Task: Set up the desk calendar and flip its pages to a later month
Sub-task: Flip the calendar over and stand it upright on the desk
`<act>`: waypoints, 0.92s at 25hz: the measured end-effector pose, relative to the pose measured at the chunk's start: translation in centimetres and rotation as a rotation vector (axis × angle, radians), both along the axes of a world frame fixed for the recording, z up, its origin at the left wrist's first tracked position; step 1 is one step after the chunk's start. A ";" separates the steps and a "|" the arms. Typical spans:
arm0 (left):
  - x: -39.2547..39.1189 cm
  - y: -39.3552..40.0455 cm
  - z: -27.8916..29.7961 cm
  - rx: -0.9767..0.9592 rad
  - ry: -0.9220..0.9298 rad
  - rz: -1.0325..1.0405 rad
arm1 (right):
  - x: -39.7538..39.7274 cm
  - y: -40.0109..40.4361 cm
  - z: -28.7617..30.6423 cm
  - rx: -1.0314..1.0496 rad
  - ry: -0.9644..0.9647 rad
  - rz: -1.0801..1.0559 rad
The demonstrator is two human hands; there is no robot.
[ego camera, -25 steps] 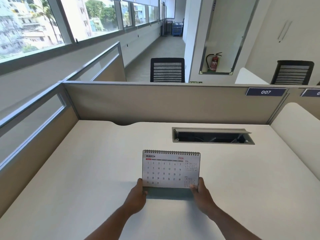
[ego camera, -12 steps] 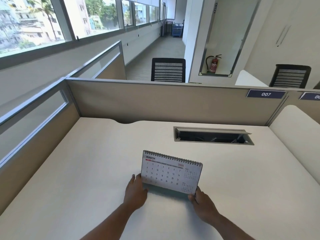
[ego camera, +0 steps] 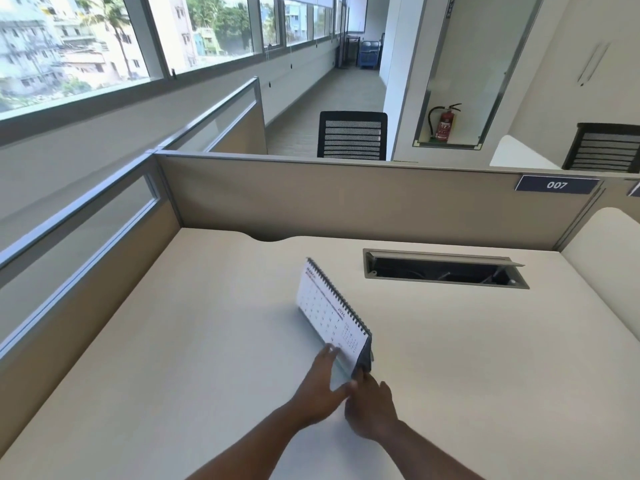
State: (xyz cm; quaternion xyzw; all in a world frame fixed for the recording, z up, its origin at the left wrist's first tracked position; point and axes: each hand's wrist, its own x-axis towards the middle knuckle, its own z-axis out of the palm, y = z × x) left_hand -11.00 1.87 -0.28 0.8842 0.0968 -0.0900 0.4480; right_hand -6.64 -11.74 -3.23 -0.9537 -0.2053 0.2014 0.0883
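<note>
Desk calendar (ego camera: 327,306) stands on the pale counter (ego camera: 173,358), turned at an angle, spiral edge up, printed page facing left. Left hand (ego camera: 320,386) lies with fingers spread on the page's near lower corner, not closed around it. Right hand (ego camera: 372,407): fingertips touch the near end of the dark base; grip unclear.

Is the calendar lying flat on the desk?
No, the calendar stands up on the desk like a tent, spiral edge on top, with both hands at its near end.
</note>
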 end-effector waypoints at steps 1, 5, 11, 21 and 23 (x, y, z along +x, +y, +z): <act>0.1 -0.4 0.6 -0.040 -0.012 0.023 | -0.2 0.6 0.5 -0.026 -0.001 0.034; 0.6 0.5 1.1 -0.005 -0.033 0.222 | -1.3 1.8 1.4 -0.076 0.040 0.240; 0.2 3.3 0.8 0.037 0.003 0.272 | -0.8 0.8 0.8 0.157 0.140 0.195; -0.1 8.8 1.2 -0.222 0.039 0.580 | 4.0 -0.6 3.1 0.780 0.113 -0.613; -0.5 10.1 0.7 -0.411 0.063 0.853 | 5.2 -0.3 3.9 0.788 0.049 -0.694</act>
